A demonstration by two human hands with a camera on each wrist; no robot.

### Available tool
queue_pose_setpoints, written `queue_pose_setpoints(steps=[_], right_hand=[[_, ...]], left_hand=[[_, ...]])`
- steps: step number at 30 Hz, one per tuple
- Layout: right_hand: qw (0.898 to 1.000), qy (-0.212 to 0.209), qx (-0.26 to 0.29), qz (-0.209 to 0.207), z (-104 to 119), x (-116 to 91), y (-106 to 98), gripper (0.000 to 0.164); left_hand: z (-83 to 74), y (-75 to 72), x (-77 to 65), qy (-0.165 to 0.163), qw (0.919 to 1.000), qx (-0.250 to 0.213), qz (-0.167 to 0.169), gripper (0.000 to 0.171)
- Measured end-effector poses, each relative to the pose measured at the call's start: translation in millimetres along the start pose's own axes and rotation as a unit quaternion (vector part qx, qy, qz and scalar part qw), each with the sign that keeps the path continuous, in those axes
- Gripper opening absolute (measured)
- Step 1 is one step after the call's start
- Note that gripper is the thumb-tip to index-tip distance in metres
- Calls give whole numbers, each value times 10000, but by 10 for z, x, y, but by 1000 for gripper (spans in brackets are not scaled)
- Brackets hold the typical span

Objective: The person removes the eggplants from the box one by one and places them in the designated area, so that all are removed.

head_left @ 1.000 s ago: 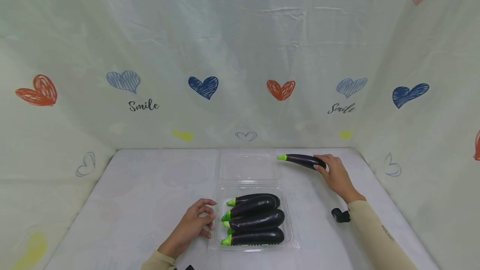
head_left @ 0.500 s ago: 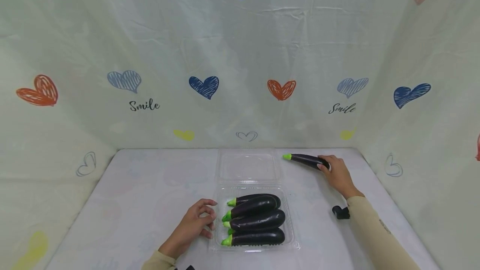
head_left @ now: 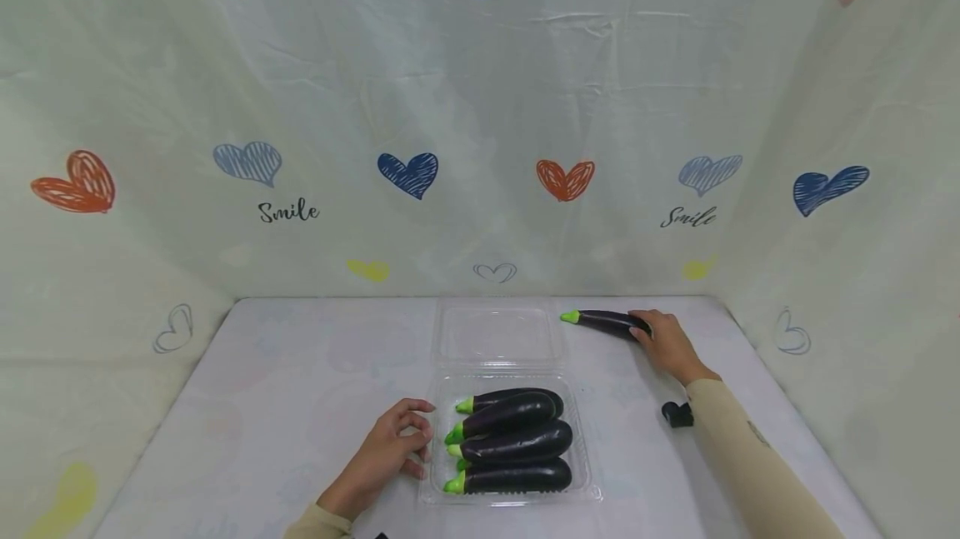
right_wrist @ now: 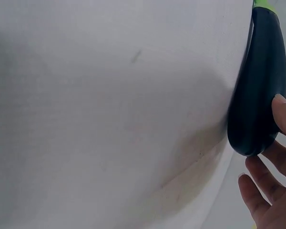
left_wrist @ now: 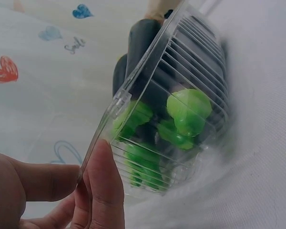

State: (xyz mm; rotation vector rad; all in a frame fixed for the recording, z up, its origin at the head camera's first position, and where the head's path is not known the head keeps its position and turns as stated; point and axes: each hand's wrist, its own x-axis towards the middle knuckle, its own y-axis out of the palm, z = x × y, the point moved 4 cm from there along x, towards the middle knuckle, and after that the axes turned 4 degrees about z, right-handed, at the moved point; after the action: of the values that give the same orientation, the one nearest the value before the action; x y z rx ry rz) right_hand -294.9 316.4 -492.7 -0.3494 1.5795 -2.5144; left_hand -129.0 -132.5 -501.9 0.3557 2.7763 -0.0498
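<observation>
My right hand grips the rounded end of a dark purple eggplant low over the back right of the table, its green stem end pointing left. In the right wrist view the thumb lies along the eggplant, with the other fingers around its blunt end. My left hand pinches the left rim of a clear plastic clamshell container between thumb and fingers, as the left wrist view shows. Several eggplants lie inside it, stems to the left, some stacked over others.
The container's clear lid lies folded back behind the base. A small black object appears beside the right forearm. A white cloth covers the table, and a heart-printed curtain closes off the back and sides.
My right hand shifts slightly right with the eggplant, then back left and a little lower. The left hand stays at the container's rim, and the eggplants inside keep their places.
</observation>
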Motion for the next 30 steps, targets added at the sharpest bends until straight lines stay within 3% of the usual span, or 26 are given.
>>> queue_pose_setpoints(steps=[10,18,23,30], right_hand=[[9997,93,-225,-16,26,24,-43,41],[9997,-140,-150,-157,140,-134,-119,46],[9983,-443,-203,-334,401,-333,-170,46],[9906,-1237,-306,-506,1006,-565,-170,47]], left_hand=[[-15,25,1,41,10000,8,24,41],[-12,35,-9,107,9999,-7,89,41],[-10,29,-15,171,9997,-27,161,41],[-7,8,-16,153,9999,28,59,41]])
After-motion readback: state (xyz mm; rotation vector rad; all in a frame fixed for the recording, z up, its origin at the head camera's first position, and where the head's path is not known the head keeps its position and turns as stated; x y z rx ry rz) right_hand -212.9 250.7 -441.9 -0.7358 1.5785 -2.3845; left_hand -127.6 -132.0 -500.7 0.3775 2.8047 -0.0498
